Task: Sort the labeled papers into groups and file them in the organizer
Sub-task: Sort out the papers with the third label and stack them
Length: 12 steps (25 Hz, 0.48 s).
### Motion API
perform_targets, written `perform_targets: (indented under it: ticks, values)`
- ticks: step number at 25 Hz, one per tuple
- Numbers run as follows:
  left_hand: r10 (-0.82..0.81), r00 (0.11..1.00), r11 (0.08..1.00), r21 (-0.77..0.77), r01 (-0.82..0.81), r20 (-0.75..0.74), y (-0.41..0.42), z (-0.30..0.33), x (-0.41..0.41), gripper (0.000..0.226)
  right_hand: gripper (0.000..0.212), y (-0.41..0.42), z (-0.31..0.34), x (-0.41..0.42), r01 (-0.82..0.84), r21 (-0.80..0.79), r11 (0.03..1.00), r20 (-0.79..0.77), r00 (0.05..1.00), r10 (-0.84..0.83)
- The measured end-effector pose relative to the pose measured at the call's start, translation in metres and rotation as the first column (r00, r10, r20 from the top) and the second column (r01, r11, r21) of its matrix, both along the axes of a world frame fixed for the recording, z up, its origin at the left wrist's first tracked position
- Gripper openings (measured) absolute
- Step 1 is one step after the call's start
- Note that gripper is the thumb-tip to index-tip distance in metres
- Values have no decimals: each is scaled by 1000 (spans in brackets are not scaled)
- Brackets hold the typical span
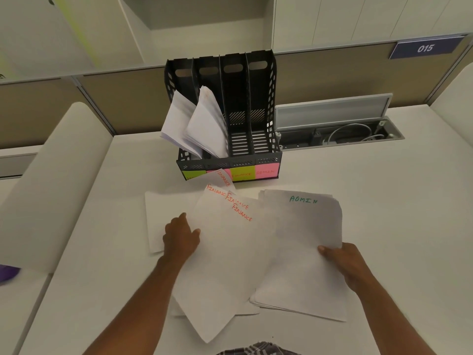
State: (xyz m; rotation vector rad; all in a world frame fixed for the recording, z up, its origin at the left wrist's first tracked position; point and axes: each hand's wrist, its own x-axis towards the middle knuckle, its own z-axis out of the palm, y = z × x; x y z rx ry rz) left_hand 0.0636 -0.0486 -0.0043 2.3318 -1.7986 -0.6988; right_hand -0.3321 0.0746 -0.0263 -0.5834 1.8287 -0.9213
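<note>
Your left hand rests with curled fingers on the fanned FINANCE papers on the table; your right hand pinches the ADMIN stack by its edge. Behind them, the black organizer holds leaning papers in its two left slots; its two right slots show bare slats. Sticky labels line its front.

A white desk carries everything. The black organizer stands toward its far edge, just left of an open cable tray sunk into the surface. Nearer the front edge lie a fanned spread of FINANCE sheets and, touching it on the right, an ADMIN stack.
</note>
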Motion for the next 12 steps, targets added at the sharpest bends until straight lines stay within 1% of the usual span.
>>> perform_targets:
  ticks: [2, 3, 5, 6, 8, 9, 10, 12]
  values:
    - [20, 990, 1000, 19, -18, -136, 1, 1, -7, 63, 35, -2, -1, -1, 24, 3, 1000, -12, 1000, -24]
    - [8, 980, 1000, 17, -5, -200, 5, 1, -11, 52, 36, -2, -2, -2, 34, 5, 999, -23, 999, -34]
    - [-69, 941, 998, -17, 67, -332, 18, 2, -20, 15, 36, -1, -3, -6, 58, 15, 998, -56, 997, -57]
    - [-113, 905, 993, -27, 112, -410, 27, 4, -25, 6, 36, 0, -3, -9, 71, 22, 997, -71, 995, -69]
    - [-188, 810, 980, -46, 196, -555, 48, 5, -30, 9, 36, 2, -3, -16, 89, 39, 995, -92, 992, -85]
    - [-211, 769, 973, -52, 226, -604, 59, 4, -30, 12, 35, 4, -3, -20, 91, 47, 995, -97, 992, -86]
    - [-231, 739, 966, -60, 250, -632, 68, 2, -29, 16, 34, 5, -3, -24, 89, 53, 995, -99, 992, -83]
    - [-254, 712, 961, -88, 262, -655, 82, -4, -25, 30, 32, 6, -2, -28, 75, 61, 995, -106, 992, -68]
